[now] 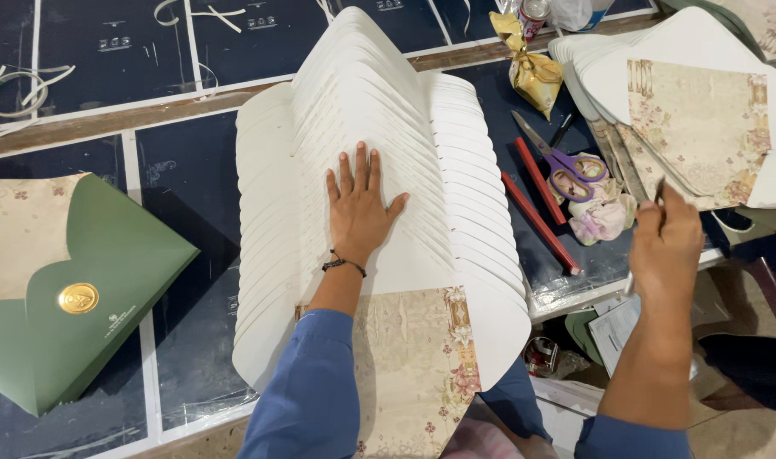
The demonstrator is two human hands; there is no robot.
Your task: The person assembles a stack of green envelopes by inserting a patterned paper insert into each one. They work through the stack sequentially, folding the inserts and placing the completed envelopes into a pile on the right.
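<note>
My left hand (359, 206) lies flat, fingers spread, on the fanned stack of white envelopes (379, 153), which runs near to far. My right hand (665, 246), off right, pinches a thin tool (657, 194).

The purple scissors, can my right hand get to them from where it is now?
Probably yes. The scissors lie in the open on the table, just left of the right hand, with only a crumpled cloth beside them. But that hand's grip already seems closed on a thin tool, so it may need setting down first.
</note>
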